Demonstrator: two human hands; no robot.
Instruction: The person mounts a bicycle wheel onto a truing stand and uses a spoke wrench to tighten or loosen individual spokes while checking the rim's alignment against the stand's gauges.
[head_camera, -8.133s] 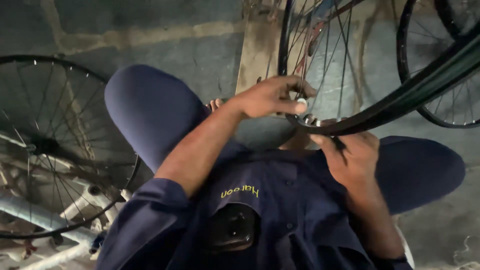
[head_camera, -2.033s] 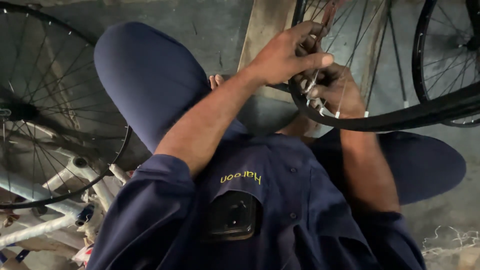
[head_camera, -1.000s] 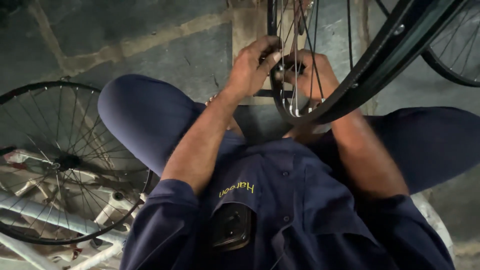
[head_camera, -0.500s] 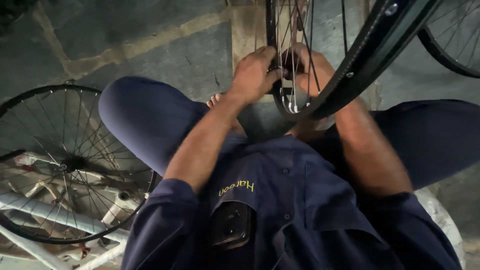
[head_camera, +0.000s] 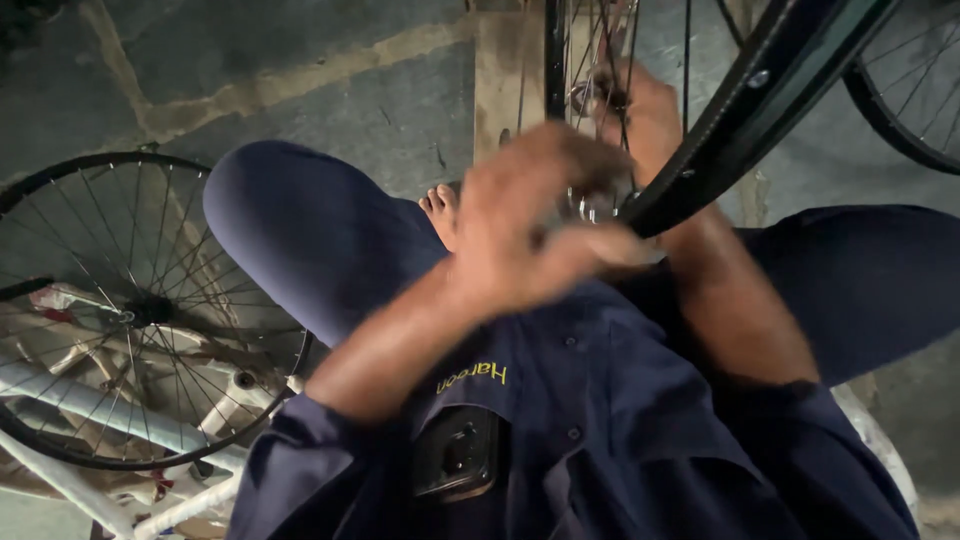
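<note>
I sit with knees apart, holding a black bicycle wheel rim (head_camera: 762, 92) upright between my legs. Its thin spokes (head_camera: 582, 60) and silver hub (head_camera: 590, 205) are in front of my chest. My right hand (head_camera: 645, 110) reaches in among the spokes near the hub and grips the wheel. My left hand (head_camera: 540, 225) is blurred with motion just below the hub, close to the rim's lower edge. Its fingers are curled, and I cannot tell whether it holds anything.
A second spoked wheel (head_camera: 120, 310) lies on the floor at left, over white frame tubes (head_camera: 90, 400). Another wheel (head_camera: 915, 90) stands at top right. A wooden plank (head_camera: 505, 75) lies on the concrete floor ahead. My bare foot (head_camera: 440, 205) rests by my left knee.
My left hand has come off the spokes and moved down toward my chest, now blurred. The right hand stays in the spokes. The rim holds about the same tilt.
</note>
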